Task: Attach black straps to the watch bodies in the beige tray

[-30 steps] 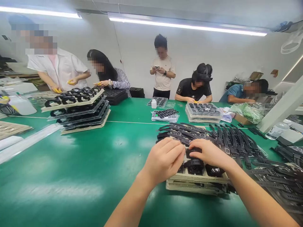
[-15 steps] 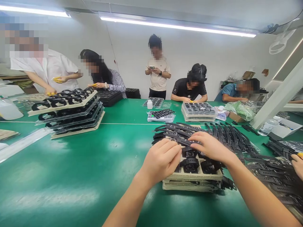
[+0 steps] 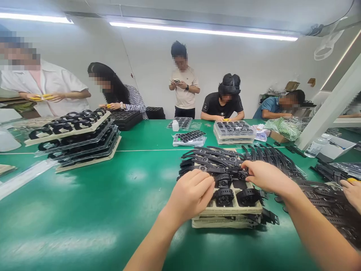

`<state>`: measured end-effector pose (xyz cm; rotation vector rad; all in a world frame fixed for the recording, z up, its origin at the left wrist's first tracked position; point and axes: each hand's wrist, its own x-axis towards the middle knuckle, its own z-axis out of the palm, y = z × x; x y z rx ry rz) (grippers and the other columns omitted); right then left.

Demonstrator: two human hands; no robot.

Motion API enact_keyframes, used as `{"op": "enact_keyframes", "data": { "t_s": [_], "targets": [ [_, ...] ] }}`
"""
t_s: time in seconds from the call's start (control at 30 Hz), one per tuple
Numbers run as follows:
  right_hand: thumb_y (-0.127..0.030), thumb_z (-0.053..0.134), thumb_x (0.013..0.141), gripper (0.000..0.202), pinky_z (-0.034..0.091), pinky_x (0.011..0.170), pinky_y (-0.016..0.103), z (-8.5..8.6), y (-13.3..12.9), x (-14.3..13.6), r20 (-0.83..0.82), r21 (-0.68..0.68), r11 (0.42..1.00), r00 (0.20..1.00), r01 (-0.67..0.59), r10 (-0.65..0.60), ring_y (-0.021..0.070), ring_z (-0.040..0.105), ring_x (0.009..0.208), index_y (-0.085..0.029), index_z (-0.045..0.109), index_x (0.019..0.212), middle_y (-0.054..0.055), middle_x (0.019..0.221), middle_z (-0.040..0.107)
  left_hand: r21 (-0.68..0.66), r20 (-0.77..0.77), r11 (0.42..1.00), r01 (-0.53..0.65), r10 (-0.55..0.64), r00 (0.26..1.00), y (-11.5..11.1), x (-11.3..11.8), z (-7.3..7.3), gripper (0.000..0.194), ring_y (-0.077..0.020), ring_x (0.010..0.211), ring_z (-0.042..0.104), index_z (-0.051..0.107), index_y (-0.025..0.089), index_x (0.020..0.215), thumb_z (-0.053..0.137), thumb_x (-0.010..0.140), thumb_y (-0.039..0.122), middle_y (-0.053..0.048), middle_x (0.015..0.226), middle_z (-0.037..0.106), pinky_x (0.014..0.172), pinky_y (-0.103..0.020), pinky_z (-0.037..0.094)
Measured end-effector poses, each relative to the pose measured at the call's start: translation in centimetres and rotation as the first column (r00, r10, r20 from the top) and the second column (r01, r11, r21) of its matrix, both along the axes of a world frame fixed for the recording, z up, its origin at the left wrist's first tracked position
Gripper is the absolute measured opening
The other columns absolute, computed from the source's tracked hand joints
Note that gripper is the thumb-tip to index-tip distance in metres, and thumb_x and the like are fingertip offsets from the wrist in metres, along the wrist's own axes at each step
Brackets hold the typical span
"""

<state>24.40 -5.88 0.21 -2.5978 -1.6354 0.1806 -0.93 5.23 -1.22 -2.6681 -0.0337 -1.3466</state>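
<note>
The left hand (image 3: 189, 195) rests curled on the tray (image 3: 234, 207) edge. The right hand (image 3: 265, 176) pinches a black watch (image 3: 239, 174) over the tray on the green table (image 3: 98, 210). Loose straps (image 3: 214, 158) lie just behind.

Both arms reach forward; the left hand (image 3: 189, 196) is curled loosely, the right hand (image 3: 263, 176) has its fingers bent downward.
</note>
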Motion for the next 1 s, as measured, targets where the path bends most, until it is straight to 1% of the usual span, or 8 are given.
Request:
{"op": "enact_keyframes", "data": {
  "t_s": [0.17,0.43,0.5,0.6,0.73,0.9,0.93,1.0],
  "targets": [
    [-0.027,0.037,0.095,0.038,0.029,0.084,0.024,1.3,-2.1,0.3,0.446,0.372,0.906,0.895,-0.204,0.018,0.0073,0.057,0.102,-0.039,0.055,0.126,-0.009,0.114,0.064,0.000,-0.013,1.000,-0.013,0.013,1.000,0.1,0.1,-0.3,0.007,-0.0058,0.079,0.047,0.063,0.013,0.085,0.060,0.084,0.007,0.000,0.082,0.062,0.074,-0.022,0.037],
    [-0.004,0.072,0.067,0.040,0.047,0.098,0.026,3.9,-3.0,-1.1,0.771,0.623,0.133,0.634,-0.770,0.056,0.0044,0.060,0.104,-0.023,0.063,0.100,-0.008,0.102,0.068,-0.216,0.204,0.973,0.084,-0.039,0.978,-1.6,-0.8,1.2,0.037,-0.0042,0.118,0.055,0.060,0.017,0.120,0.063,0.084,0.009,-0.001,0.121,0.062,0.106,-0.016,0.046],
    [-0.006,0.071,0.068,0.035,0.048,0.097,0.027,4.1,-2.8,-2.7,0.772,0.624,0.024,0.621,-0.781,0.139,0.0054,0.059,0.105,-0.022,0.065,0.099,-0.007,0.107,0.068,-0.449,0.178,0.876,0.176,-0.105,0.978,-2.2,-1.5,1.2,0.043,-0.0022,0.124,0.055,0.055,0.024,0.133,0.059,0.090,0.019,0.000,0.132,0.058,0.109,-0.011,0.046],
    [-0.008,0.065,0.074,0.028,0.047,0.096,0.030,4.3,-2.1,-5.7,0.771,0.599,-0.054,0.556,-0.799,0.311,0.0081,0.054,0.107,-0.020,0.065,0.100,-0.007,0.118,0.065,-0.807,0.228,0.464,0.364,-0.323,0.918,-2.5,-2.2,0.9,0.046,-0.0049,0.128,0.056,0.048,0.029,0.143,0.044,0.099,0.043,-0.003,0.140,0.054,0.109,-0.012,0.049],
    [-0.014,0.063,0.079,0.014,0.044,0.093,0.029,4.7,-0.7,-8.7,0.767,0.570,-0.090,0.489,-0.817,0.416,0.0073,0.049,0.102,-0.018,0.064,0.093,-0.013,0.111,0.066,-0.946,0.310,-0.056,0.320,-0.446,0.840,-2.3,-2.4,1.3,0.048,-0.0060,0.095,0.067,0.061,0.012,0.116,0.048,0.096,0.053,-0.010,0.107,0.067,0.081,-0.011,0.055],
    [-0.005,0.074,0.067,0.042,0.047,0.101,0.022,2.4,-1.8,-11.2,0.548,0.828,-0.052,0.786,-0.558,0.286,0.0063,0.053,0.113,-0.023,0.065,0.104,-0.003,0.115,0.065,-0.858,0.497,-0.293,0.421,-0.271,0.824,-1.7,-1.8,2.6,0.046,-0.0060,0.067,0.061,0.044,0.008,0.089,0.066,0.085,0.048,-0.002,0.073,0.057,0.066,-0.015,0.051],
    [-0.004,0.069,0.071,0.032,0.048,0.092,0.015,1.2,-2.4,-11.9,0.378,0.909,-0.005,0.820,-0.416,0.429,0.0008,0.057,0.101,-0.019,0.064,0.099,-0.002,0.101,0.066,-0.818,0.553,-0.326,0.474,-0.213,0.806,-1.5,-1.8,2.8,0.045,-0.0053,0.068,0.061,0.043,0.009,0.092,0.067,0.085,0.046,-0.001,0.077,0.056,0.067,-0.016,0.051],
    [-0.027,0.060,0.086,0.015,0.042,0.068,0.003,-1.6,-3.5,-13.5,-0.221,0.758,0.483,0.524,-0.439,0.822,-0.0062,0.054,0.073,-0.028,0.068,0.099,-0.003,0.080,0.063,-0.731,0.647,-0.401,0.552,-0.151,0.747,-1.2,-1.7,2.9,0.044,-0.0036,0.066,0.060,0.041,0.012,0.103,0.068,0.084,0.042,0.000,0.083,0.055,0.068,-0.018,0.052]
  ]
}}
